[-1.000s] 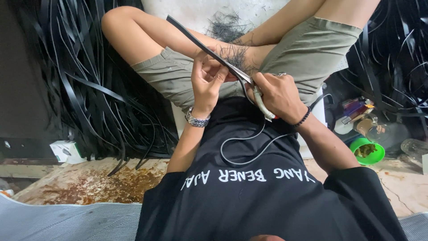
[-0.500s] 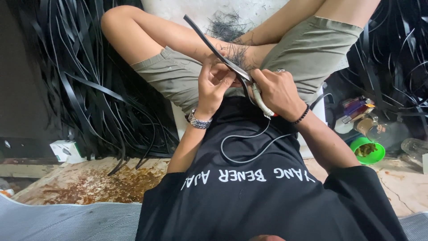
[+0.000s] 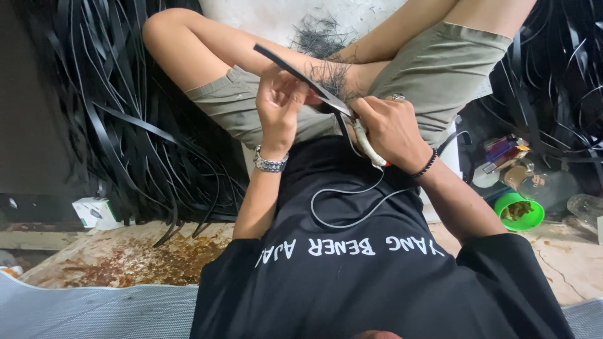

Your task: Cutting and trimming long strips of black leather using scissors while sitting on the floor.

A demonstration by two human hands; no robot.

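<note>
Left hand (image 3: 277, 107) fingers clamped on black strip (image 3: 286, 64) over lap. Right hand (image 3: 391, 129) gripped scissors (image 3: 359, 135), blades at strip's near end. Fine black trimmings (image 3: 323, 44) already heaped ahead; large pile of long strips (image 3: 135, 132) at side looked untrimmed.

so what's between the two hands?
Head view: the black strip bridges left hand and right hand, meeting the scissors; olive shorts lie beneath.

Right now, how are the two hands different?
The left hand wears a metal watch; the right hand wears a dark bead bracelet and a ring. The left hand pinches the black strip; the right hand grips the scissors. Both are bare and meet over the lap.
</note>
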